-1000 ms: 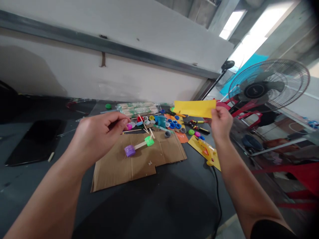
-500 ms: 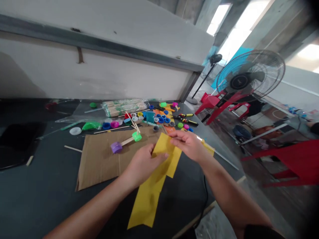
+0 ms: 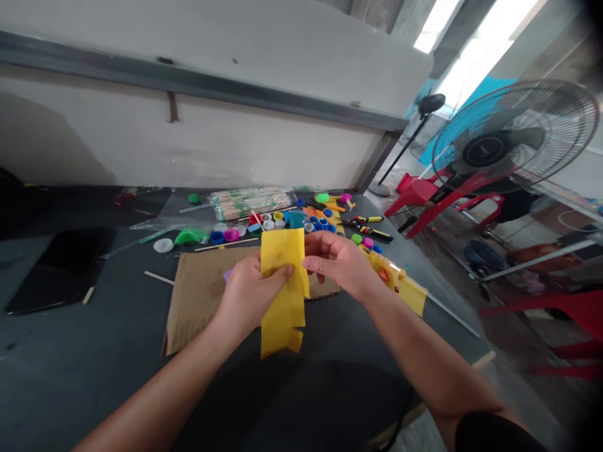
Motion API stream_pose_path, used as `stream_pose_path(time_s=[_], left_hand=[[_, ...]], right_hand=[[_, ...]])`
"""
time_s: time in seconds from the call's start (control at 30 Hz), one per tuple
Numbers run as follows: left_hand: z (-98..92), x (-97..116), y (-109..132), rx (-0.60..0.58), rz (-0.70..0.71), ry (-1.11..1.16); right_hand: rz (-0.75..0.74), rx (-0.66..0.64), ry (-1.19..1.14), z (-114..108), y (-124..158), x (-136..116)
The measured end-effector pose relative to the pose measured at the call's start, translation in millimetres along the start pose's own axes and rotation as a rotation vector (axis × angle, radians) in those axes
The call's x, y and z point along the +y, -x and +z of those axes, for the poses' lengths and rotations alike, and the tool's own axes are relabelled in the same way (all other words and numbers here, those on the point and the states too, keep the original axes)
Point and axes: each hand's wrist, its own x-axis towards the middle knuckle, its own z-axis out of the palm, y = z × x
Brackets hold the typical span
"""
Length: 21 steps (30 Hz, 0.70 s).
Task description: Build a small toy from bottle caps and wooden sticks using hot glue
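Above the dark tabletop [image 3: 117,364]: one yellow strip [image 3: 282,311], hanging upright, held between the left hand's [image 3: 247,294] thumb and fingers. Right hand [image 3: 343,267]: fingers curled, narrowly parted, at the strip's right edge; whether they grip it, cannot tell. Beneath and behind: brown cardboard [image 3: 198,279], partly covered. Beyond: assorted bottle caps [image 3: 323,223]; wrapped bundle of sticks [image 3: 252,203]. Far left: flat black device [image 3: 59,267].

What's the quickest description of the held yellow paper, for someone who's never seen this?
On the dark table, find the brown cardboard. The left hand grips the yellow paper in front of it, with the right hand at its right edge. Unlike the yellow sheet lying under the glue gun, it's held up, with a notch near its lower end.
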Motion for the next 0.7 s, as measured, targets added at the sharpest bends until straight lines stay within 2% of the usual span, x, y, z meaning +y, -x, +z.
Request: stream_pose_path(time_s=[0.1,0.2,0.33,0.4,0.5,0.57,0.7], left_hand=[[2.4,4.8,3.9,-0.076,-0.007,0.021],[7.9,8.8,9.5,-0.154,-0.059,0.14],[16.1,10.5,17.6,-0.219,-0.192,0.375],[19.7,9.9,20.4,-0.265,-0.225,0.402],[25.1,5.5,21.0,-0.285,-0.21,0.378],[29.3,-0.4,19.4,-0.242,-0.2,0.333],[38.4,-15.2,18.8,-0.166,-0.148,-0.032]], right_hand=[[-0.006,-0.023,-0.008,2.7,0.1,1.6],[-0.025,-0.014,-0.041,4.7,3.7,5.4],[-0.028,0.087,-0.092,4.8,10.5,9.8],[-0.023,0.144,-0.099,3.6,13.9,11.5],[-0.007,0.178,-0.082,0.0,18.0,15.3],[-0.015,0.203,-0.022,-3.5,21.0,19.5],[-0.049,0.252,0.187,-10.9,31.2,30.2]])
